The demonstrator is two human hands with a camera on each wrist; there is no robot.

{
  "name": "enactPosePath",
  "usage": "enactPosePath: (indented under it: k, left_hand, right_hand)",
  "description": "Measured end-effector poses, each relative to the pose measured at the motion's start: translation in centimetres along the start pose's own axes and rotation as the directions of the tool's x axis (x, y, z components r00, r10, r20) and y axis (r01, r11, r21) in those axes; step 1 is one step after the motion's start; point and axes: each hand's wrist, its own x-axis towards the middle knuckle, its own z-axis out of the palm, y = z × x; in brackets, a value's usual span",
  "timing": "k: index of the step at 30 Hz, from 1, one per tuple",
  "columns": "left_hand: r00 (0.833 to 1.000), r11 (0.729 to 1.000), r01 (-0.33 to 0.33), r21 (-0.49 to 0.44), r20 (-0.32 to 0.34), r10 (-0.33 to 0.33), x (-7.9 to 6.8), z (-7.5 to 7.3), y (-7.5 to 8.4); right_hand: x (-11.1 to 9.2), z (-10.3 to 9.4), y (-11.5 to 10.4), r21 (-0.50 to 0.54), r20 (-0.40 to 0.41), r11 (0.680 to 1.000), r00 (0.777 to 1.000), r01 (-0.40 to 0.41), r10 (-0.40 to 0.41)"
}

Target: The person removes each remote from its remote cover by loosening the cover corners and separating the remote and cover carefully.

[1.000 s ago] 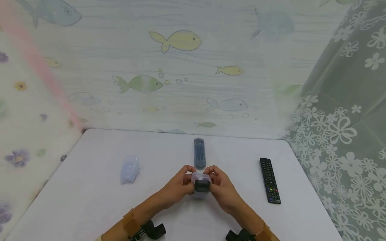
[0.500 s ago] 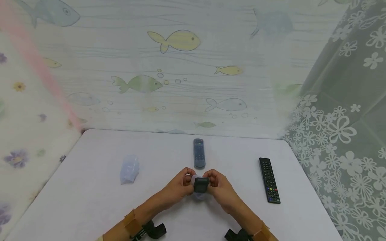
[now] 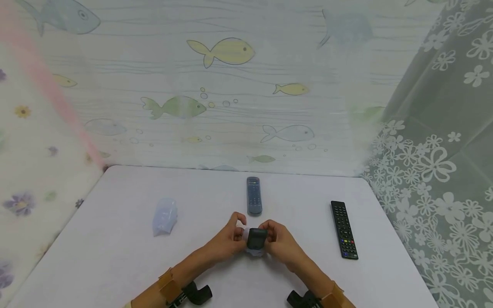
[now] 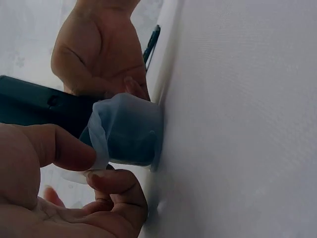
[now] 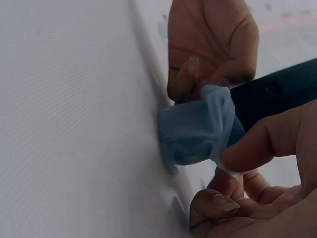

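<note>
A dark remote control [image 3: 257, 237] stands nearly upright between the two hands, end-on to the head camera. Its lower end sits inside a translucent, soft plastic cover [image 4: 131, 129], whose bottom is right at the white table. The left hand [image 3: 225, 243] pinches the bunched rim of the cover between thumb and fingers, its index finger raised in the head view. From the other side, the right hand [image 3: 284, 249] pinches the rim with its thumb against curled fingers. In the right wrist view the cover [image 5: 193, 129] is wrinkled at the rim, with the remote rising out of it.
Behind the hands lies a remote [image 3: 254, 196] with a bluish, covered look. A black remote [image 3: 344, 230] with coloured buttons lies to the right. At the left is a crumpled translucent cover [image 3: 165, 216]. A fish-patterned curtain [image 3: 231, 107] hangs behind the white table [image 3: 96, 256].
The remote's dark end shows larger and has tipped slightly, while less of the cover's rim shows. The left index finger has lifted, and the right fingers have shifted slightly down the cover.
</note>
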Motion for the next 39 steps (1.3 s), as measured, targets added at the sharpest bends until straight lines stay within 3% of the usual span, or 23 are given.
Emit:
enactPosePath:
  k: [3, 7, 11, 18, 23, 29, 34, 39]
  left_hand:
    - [1.0, 1.0, -0.024, 0.016, 0.017, 0.024, 0.2, -0.5, 0.0]
    - [0.999, 0.988, -0.051, 0.143, 0.021, 0.049, 0.5, -1.1, -0.1]
    - [0.997, 0.97, -0.079, 0.229, 0.031, 0.074, 0.8, -1.7, -0.3]
    - [0.994, 0.961, -0.095, 0.26, 0.077, 0.077, 1.2, -2.3, -0.6]
    - [0.993, 0.953, -0.107, 0.285, 0.085, 0.086, 1.4, -3.0, -1.0]
    - [0.986, 0.961, -0.127, 0.244, 0.134, 0.097, 1.8, -3.8, -1.7]
    - [0.964, 0.975, -0.175, 0.141, 0.226, 0.14, 2.2, -4.6, -2.4]
    - [0.95, 0.981, -0.187, 0.059, 0.266, 0.165, 2.4, -5.1, -2.8]
  right_hand:
    - [0.4, 0.4, 0.0, -0.072, -0.062, 0.997, 0.998, 0.012, -0.016]
    - [0.7, 0.8, 0.0, -0.156, -0.116, 0.987, 0.992, 0.025, -0.044]
    - [0.8, 1.0, -0.1, -0.185, -0.109, 0.982, 0.993, 0.025, -0.046]
    - [1.0, 1.4, -0.1, -0.345, -0.096, 0.937, 0.991, 0.05, -0.088]
    - [1.2, 1.6, -0.2, -0.392, -0.111, 0.919, 0.989, 0.049, -0.1]
    - [1.4, 1.5, 0.1, -0.367, -0.136, 0.928, 0.983, 0.069, -0.127]
    - [1.3, 1.5, 0.2, -0.291, -0.142, 0.955, 0.985, 0.057, -0.102]
    - [1.0, 1.1, 0.3, -0.247, -0.146, 0.969, 0.987, 0.03, -0.068]
